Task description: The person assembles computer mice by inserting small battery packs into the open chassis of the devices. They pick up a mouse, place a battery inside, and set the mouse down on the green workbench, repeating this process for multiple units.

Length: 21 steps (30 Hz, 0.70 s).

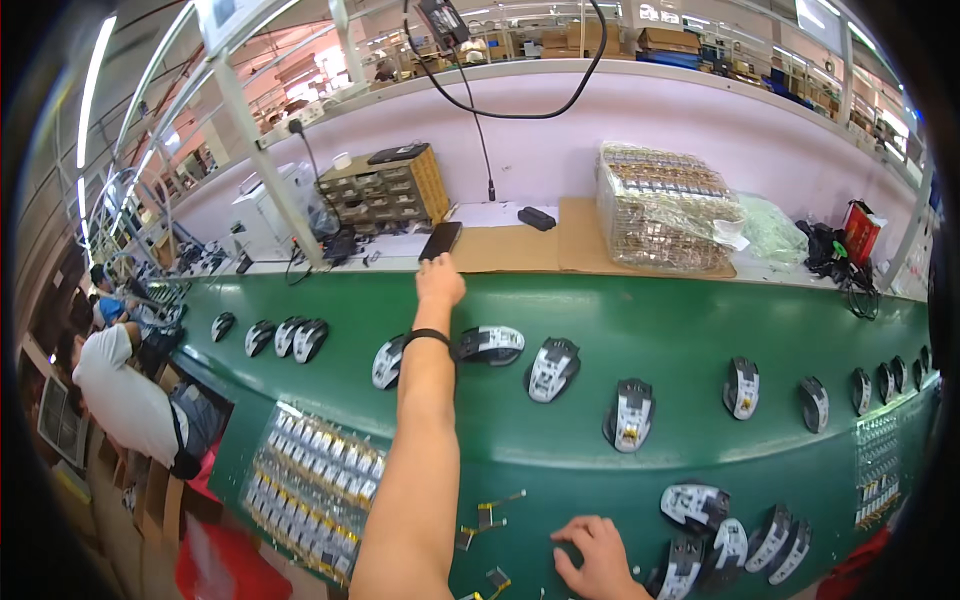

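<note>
My left hand [440, 283] reaches far across the green bench, a black band round its wrist. Its fingers are closed on the near end of a flat, dark phone-shaped device [442, 240] that lies at the edge of the brown cardboard. My right hand [597, 556] rests low on the bench with thumb and fingers apart and nothing visible in it. Left of it lie small wired battery packs [486, 516]. To its right is a cluster of computer mice [695, 506] with white and black bodies. More mice [553, 370] lie in a row across the bench.
A clear tray of battery packs [312, 488] lies at the left, another tray [877, 470] at the far right. On the back shelf are a drawer cabinet [385, 190], a plastic-wrapped stack [665, 210] and a red box [861, 232]. A cable [490, 110] hangs above. A person [130, 390] sits at left.
</note>
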### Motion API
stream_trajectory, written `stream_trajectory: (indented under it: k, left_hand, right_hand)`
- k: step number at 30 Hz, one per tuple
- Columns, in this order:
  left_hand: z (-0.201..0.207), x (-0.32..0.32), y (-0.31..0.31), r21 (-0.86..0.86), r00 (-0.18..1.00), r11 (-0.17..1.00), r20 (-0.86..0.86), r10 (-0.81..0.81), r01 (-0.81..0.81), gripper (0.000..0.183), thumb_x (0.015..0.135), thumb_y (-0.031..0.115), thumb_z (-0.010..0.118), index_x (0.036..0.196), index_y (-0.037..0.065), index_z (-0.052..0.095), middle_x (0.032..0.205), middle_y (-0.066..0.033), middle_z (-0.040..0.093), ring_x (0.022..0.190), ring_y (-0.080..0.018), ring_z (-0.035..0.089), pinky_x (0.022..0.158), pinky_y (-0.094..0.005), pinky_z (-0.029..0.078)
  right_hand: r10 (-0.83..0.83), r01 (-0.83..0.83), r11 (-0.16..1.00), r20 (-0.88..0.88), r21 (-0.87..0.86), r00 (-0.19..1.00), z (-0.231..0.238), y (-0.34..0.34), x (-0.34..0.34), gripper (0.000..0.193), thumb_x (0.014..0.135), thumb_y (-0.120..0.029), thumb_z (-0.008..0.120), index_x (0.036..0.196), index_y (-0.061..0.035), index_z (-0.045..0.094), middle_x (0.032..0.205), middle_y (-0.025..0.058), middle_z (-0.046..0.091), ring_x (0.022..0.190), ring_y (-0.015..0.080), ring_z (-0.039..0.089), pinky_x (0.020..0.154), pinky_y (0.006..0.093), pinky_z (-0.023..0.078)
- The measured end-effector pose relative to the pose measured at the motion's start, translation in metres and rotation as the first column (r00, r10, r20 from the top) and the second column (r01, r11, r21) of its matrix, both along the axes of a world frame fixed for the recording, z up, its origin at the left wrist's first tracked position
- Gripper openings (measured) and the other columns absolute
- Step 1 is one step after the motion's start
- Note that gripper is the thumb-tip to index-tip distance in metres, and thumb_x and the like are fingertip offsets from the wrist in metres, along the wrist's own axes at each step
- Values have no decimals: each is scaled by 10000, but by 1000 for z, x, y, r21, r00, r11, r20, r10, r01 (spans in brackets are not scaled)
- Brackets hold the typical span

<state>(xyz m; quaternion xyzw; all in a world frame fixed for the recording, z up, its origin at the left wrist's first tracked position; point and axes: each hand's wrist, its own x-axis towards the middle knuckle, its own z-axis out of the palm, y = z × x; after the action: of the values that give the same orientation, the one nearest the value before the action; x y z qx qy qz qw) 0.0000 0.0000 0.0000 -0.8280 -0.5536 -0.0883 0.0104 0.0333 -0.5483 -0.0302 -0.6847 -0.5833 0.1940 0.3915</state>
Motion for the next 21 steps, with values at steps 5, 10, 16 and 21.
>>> stream_trajectory:
  k: [5,10,16,21]
  left_hand:
    - [-34,0,60,240,990,971,140,-35,1,513,895,267,571,1320,23,421,1479,-155,426,1392,-394,344,1091,-533,341]
    - [-31,20,81,194,992,981,122,-9,-15,506,893,305,568,1280,-2,458,1360,-200,530,1364,-396,373,1104,-540,302]
    - [-27,26,67,83,984,994,172,52,-67,447,893,290,572,1228,5,487,1288,-204,568,1313,-385,420,1076,-541,321]
    - [-31,16,23,324,917,942,344,-203,87,323,881,275,598,1075,19,567,1159,-195,604,1182,-379,501,996,-503,397]
  right_hand:
    - [-32,32,999,-56,0,998,38,25,6,184,767,-58,686,947,-62,644,999,137,585,896,350,551,789,427,446]
    - [-53,49,998,-92,-46,994,38,30,8,185,766,-51,692,947,-65,657,999,128,591,891,342,556,794,425,450]
    - [-49,50,999,-85,16,995,41,29,7,181,770,-38,684,947,-64,655,996,123,592,887,336,560,786,418,456]
    - [-34,37,998,-68,48,997,37,27,4,172,766,-38,682,932,-64,643,992,126,591,882,340,560,790,412,459]
